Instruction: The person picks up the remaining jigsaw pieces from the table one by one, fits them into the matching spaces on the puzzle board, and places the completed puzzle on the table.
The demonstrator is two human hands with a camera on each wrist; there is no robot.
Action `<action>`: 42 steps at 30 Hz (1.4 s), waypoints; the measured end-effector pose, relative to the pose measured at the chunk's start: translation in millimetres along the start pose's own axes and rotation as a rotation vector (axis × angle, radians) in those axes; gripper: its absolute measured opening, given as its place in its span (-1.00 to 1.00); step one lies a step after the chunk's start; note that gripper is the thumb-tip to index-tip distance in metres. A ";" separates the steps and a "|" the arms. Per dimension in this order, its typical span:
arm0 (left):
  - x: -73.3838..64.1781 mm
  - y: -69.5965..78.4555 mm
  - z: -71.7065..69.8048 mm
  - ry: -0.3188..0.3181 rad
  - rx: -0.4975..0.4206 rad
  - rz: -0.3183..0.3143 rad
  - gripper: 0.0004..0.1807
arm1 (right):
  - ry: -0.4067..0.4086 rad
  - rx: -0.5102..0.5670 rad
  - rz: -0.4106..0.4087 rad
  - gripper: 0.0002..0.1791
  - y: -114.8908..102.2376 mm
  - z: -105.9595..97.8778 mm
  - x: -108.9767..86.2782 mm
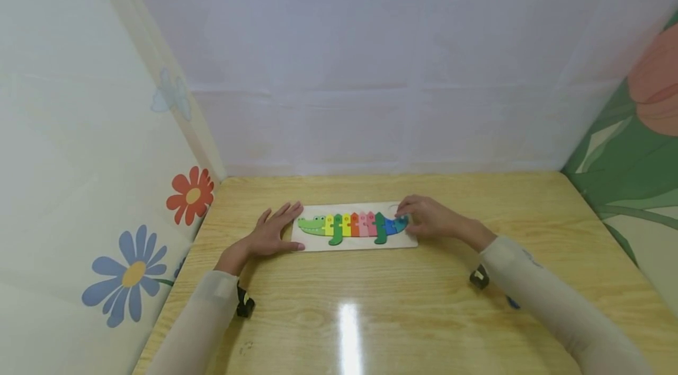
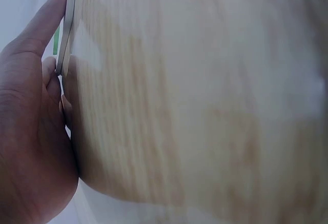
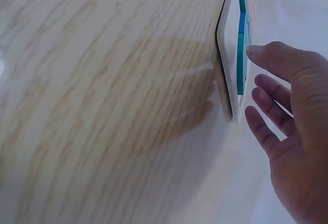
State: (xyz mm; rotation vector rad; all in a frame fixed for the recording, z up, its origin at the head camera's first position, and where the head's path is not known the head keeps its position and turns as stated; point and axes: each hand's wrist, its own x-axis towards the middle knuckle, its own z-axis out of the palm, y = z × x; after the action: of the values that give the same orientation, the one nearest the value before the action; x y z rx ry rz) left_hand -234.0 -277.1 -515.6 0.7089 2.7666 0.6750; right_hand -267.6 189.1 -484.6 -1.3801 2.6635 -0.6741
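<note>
A white puzzle board [image 1: 355, 245] lies flat on the table, bearing a crocodile of coloured pieces. Its light green head [image 1: 312, 225] is at the left, then come yellow, green, red and pink pieces, and a blue piece [image 1: 390, 226] sits beside the teal tail piece [image 3: 240, 62]. Spread fingers and thumb of my left hand [image 1: 270, 235] rest at the board's left end. My right hand [image 1: 431, 217] is over the right end and partly covers the tail. In the right wrist view its thumb tip is right at the tail piece, the other fingers loosely bent.
The wooden table [image 1: 318, 304] reaches to a white cloth backdrop [image 1: 339, 128]. Side panels carry printed flowers, among them a blue flower [image 1: 132, 274] on the left. Black wrist devices [image 1: 245, 302] show below both forearms.
</note>
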 end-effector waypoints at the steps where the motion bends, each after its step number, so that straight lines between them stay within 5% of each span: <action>1: -0.1 0.5 -0.1 -0.001 0.001 0.000 0.14 | 0.002 0.000 -0.005 -0.59 -0.1 -0.8 -1.3; 20: 1.1 -3.3 1.3 0.013 0.001 0.017 0.14 | 0.088 -0.048 -0.050 -0.63 2.0 -13.7 -35.4; 42: 0.2 -2.1 1.3 -0.006 0.003 0.001 0.16 | 0.067 -0.082 -0.022 -0.66 1.0 -27.6 -81.7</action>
State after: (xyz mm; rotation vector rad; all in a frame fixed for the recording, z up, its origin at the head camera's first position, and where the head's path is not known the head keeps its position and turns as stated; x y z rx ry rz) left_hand -234.6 -278.2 -517.8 0.7118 2.7632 0.6676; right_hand -226.7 263.9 -471.4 -1.4340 2.7609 -0.6306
